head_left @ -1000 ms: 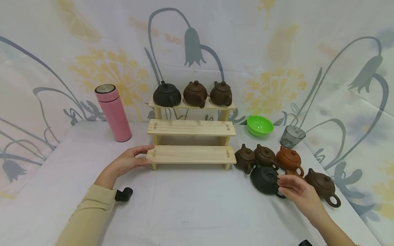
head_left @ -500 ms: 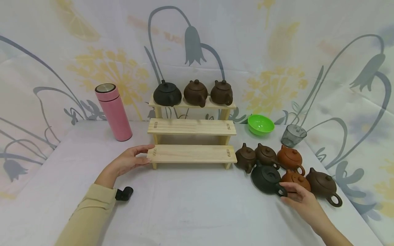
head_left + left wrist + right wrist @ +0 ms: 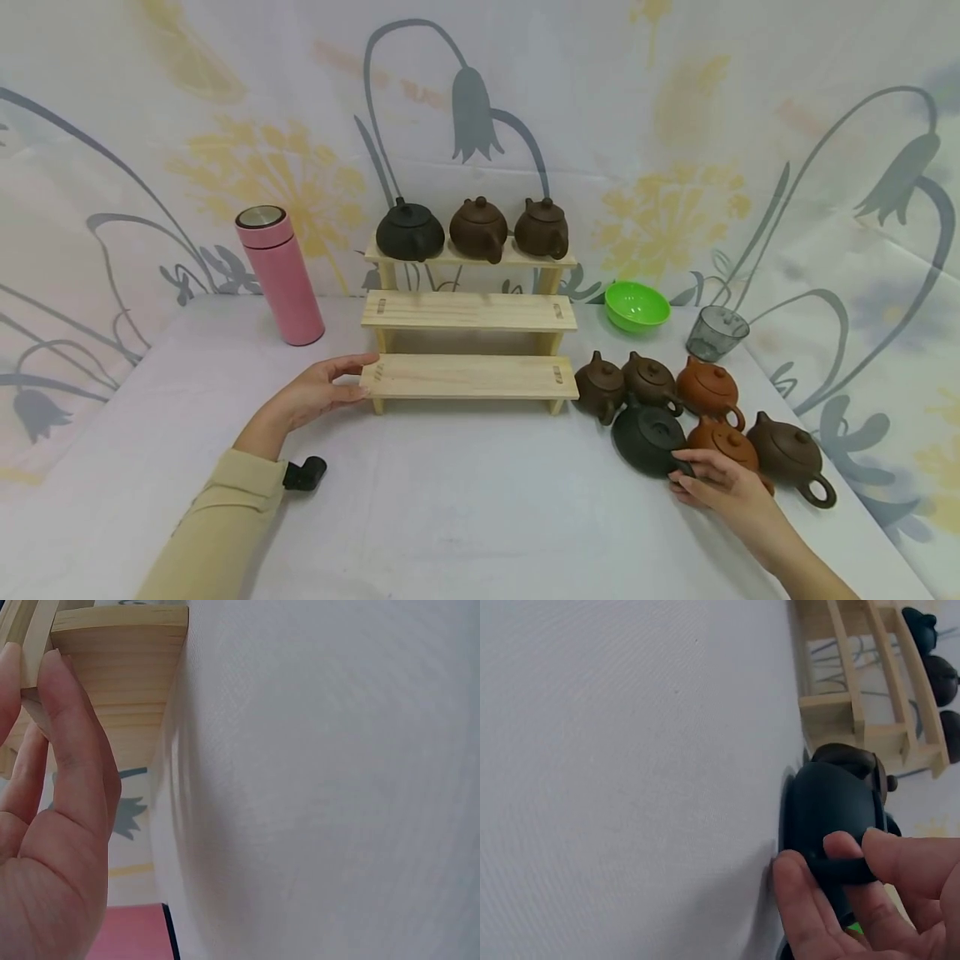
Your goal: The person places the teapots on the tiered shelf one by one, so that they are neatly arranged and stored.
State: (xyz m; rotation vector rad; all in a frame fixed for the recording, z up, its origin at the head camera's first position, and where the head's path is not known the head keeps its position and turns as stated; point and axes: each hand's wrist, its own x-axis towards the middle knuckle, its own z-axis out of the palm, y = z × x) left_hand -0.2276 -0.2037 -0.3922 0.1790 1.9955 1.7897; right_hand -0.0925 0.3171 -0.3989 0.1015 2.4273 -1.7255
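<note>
My left hand pinches the left end of the lowest board of a three-tier wooden shelf; in the left wrist view the board edge sits between thumb and fingers. At the right, my right hand holds a black teapot by its handle, the fingers curled about it in the right wrist view. That teapot stands on the table among two dark brown teapots behind it, two orange-brown ones and a larger brown teapot. The nearer orange teapot is partly hidden by my right hand.
A black teapot and two brown teapots stand on the top tier. Left of the shelf is a pink thermos. A green bowl and a grey glass stand behind the teapots, near the patterned cloth backdrop.
My right hand has come down to the black teapot's handle and now grips it. The left hand keeps its hold on the shelf.
</note>
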